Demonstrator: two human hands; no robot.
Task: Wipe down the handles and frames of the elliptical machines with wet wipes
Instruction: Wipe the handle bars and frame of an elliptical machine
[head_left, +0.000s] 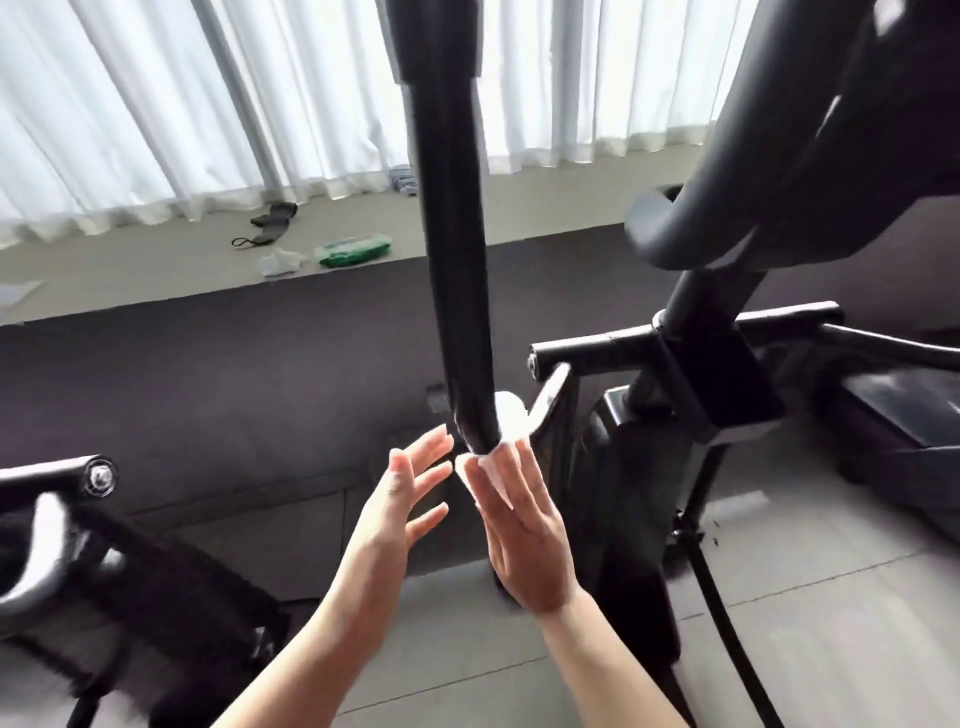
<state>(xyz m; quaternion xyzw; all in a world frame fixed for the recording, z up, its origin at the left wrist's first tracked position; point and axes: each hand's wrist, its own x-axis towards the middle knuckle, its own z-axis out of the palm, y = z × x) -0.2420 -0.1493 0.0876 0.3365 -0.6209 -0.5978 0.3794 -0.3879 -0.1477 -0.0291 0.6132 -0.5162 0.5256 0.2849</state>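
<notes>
While a second machine's black bar (57, 475) is jutting in at the far left edge, a window ledge (156, 270) is running along beneath white curtains (156, 104), carrying a dark strap (267, 223), a crumpled white wipe (280, 261) and a green pack of wet wipes (353, 249); what is sitting inside the pack cannot be made out. Moving toward the middle, the left hand (410, 488) is hovering with its fingers straight and spread, holding nothing, just beside the lower end of the black handle pole (457, 260) of the elliptical. Right of it, the right hand (519, 525) is reaching up with flat fingers, pressing a white wet wipe (506, 431) against the pole's lower end, the wipe folding round the far side. Further right, the elliptical frame (691, 374) with its crossbar and curved grip is standing on the grey floor (831, 623).
</notes>
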